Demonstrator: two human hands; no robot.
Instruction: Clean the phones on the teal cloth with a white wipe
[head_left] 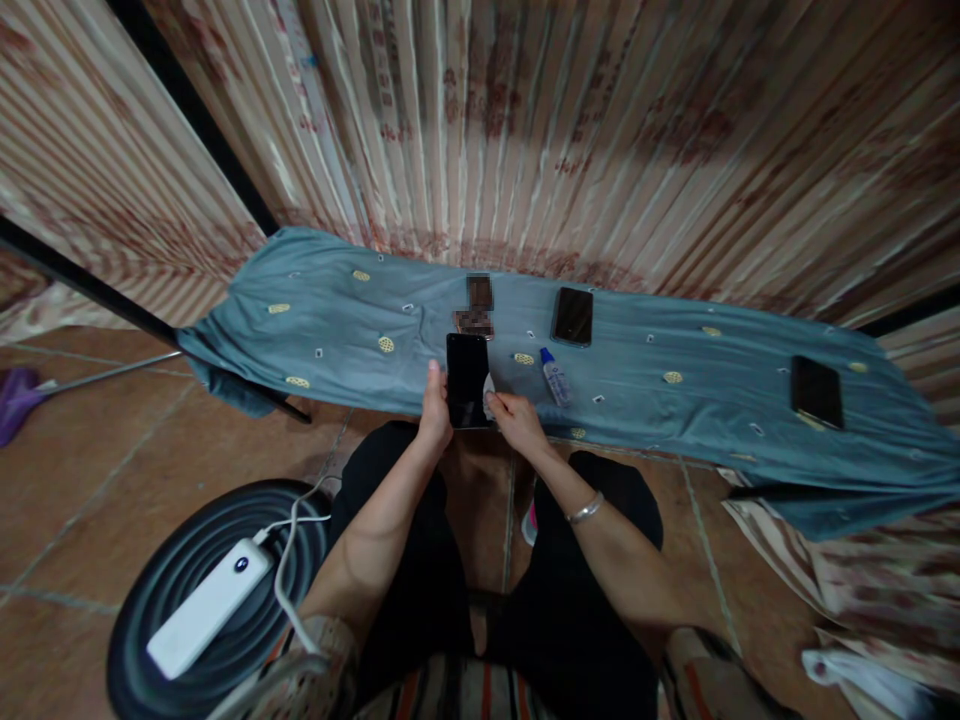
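A black smartphone (466, 380) is held up over the near edge of the cloth-covered bench. My left hand (436, 408) grips its left side, thumb along the edge. At the phone's right edge, my right hand (517, 420) pinches a small white tissue or cloth (489, 386) against it. To the right lies a clear bottle with a blue cap (556, 378). Just beyond the phone are two brown, blurred-out items, an upper one (480, 291) and a lower one (474, 323).
A second dark phone (573, 316) lies right of centre, a third (817, 391) near the right end of the blue-green cloth (420, 290). A white power bank (211, 606) with a cable sits on a round black stool (142, 600). A purple broom (18, 403) is far left.
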